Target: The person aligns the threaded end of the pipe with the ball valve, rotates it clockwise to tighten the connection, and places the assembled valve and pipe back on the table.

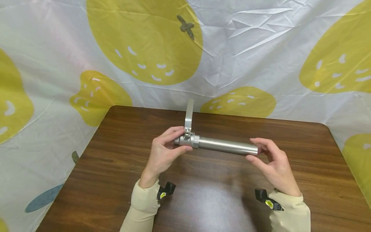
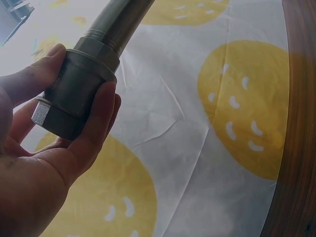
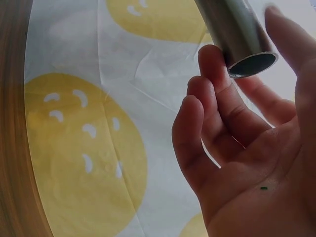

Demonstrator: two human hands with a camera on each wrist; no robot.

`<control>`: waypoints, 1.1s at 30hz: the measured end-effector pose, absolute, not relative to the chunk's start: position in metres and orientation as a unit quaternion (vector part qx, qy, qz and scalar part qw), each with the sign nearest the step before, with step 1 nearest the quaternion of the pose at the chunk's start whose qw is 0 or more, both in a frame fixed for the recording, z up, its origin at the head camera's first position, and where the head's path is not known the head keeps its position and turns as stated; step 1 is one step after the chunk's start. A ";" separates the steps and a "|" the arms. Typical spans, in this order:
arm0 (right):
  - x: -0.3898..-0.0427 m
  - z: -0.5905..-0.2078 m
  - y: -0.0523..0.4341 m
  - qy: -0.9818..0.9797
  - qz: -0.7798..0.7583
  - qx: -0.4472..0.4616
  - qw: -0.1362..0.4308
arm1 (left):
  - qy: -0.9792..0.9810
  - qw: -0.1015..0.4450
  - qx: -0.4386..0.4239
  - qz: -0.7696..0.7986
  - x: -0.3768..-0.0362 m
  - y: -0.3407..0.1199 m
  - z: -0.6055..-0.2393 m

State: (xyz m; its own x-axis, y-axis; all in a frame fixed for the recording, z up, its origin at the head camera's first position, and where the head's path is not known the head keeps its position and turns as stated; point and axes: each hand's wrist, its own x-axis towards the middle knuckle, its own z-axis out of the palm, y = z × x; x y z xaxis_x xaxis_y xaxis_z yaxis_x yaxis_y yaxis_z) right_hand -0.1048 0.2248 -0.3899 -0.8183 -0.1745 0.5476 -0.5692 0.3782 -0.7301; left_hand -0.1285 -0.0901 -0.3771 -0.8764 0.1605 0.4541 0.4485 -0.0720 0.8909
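My left hand grips a steel ball valve, thumb on the near side and fingers on the far side. The valve's flat lever handle points away toward the back. A straight, shiny steel pipe is joined to the valve and extends right. My right hand is around the pipe's free end, its fingers loosely bent. In the right wrist view, the fingertips are right at the pipe's side, while the thumb stands apart from it. The pipe's open, hollow end faces the palm.
Below the hands is a dark brown wood-grain table with rounded back corners. A white cloth printed with yellow fruit hangs behind it and along both sides. Each wrist wears a small black camera over a cream sleeve.
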 end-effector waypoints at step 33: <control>-0.110 -0.393 0.226 -0.775 0.517 0.274 0.241 | -0.662 0.098 -0.225 -0.708 -0.128 -0.093 -0.376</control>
